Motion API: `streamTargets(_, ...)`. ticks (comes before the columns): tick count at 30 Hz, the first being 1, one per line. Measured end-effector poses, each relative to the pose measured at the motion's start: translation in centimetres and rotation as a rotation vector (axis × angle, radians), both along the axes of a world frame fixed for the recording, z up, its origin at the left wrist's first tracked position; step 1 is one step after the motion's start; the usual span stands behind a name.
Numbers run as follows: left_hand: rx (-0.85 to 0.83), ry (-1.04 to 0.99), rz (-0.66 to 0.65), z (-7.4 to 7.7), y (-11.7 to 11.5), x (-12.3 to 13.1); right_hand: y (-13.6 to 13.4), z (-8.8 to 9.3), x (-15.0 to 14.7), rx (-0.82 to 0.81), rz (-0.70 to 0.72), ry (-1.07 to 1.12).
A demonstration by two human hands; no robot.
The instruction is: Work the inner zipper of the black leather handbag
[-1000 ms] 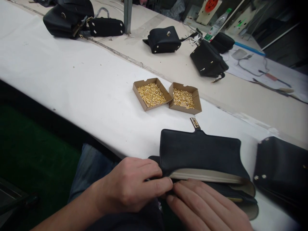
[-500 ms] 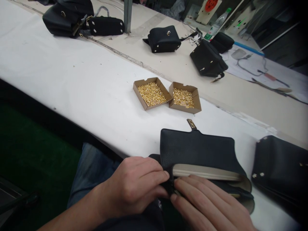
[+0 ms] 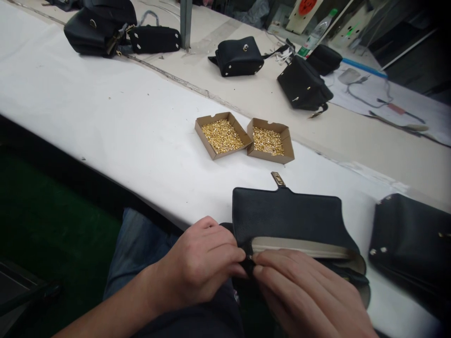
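Observation:
A black handbag (image 3: 287,213) lies at the table's near edge, its flap folded back and its pale lining showing. A gold clasp plate (image 3: 278,179) sticks out from the flap's edge. At the bag's left side, my left hand (image 3: 207,260) is closed, thumb and fingertips pinching a black piece there. My right hand (image 3: 303,286) grips the bag's near left corner by the opening, fingers bent over the edge. The fingertips of both hands almost meet; whatever small part lies between them is hidden.
Two cardboard trays (image 3: 287,152) of small gold metal pieces stand beyond the bag. Another black bag (image 3: 408,239) lies at the right. More black bags (image 3: 239,56), a plastic bottle (image 3: 319,33) and a metal post (image 3: 185,23) are farther back.
My right fingers have drawn out of the bag's opening to its left corner, closer to my left fingertips. The bag has shifted very slightly left.

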State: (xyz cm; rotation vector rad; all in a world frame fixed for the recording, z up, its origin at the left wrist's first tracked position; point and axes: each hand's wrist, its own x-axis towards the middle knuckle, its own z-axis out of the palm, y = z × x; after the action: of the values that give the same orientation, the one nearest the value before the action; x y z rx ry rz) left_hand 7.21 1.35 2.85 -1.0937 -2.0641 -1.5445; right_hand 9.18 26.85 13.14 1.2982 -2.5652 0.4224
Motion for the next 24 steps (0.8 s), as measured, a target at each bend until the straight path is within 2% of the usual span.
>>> streamTargets(3,0.003,-0.023,-0.015,0.5,-0.1,-0.2,-0.8,0.2,-0.6,-0.073,-0.042,-0.050)
streamTargets(7,-0.053,-0.037,-0.037,1.2,-0.6,-0.8,-1.2,0.0,-1.1,-0.120,-0.017,-0.058)
streamTargets(12,-0.076,-0.097,0.002,1.6,-1.4,-1.3,0.3,0.1,-0.3,-0.055,0.021,-0.060)
streamTargets(15,-0.085,-0.119,-0.084,2.1,-1.5,-1.7,1.4,-0.1,0.7,0.042,0.033,0.009)
streamTargets(19,-0.120,-0.029,-0.205,2.9,-1.4,-2.4,1.9,-1.0,1.5,0.036,0.020,0.113)
streamTargets(24,-0.315,0.141,-0.182,3.4,-1.7,-3.3,0.8,-1.0,1.2,0.048,0.025,0.164)
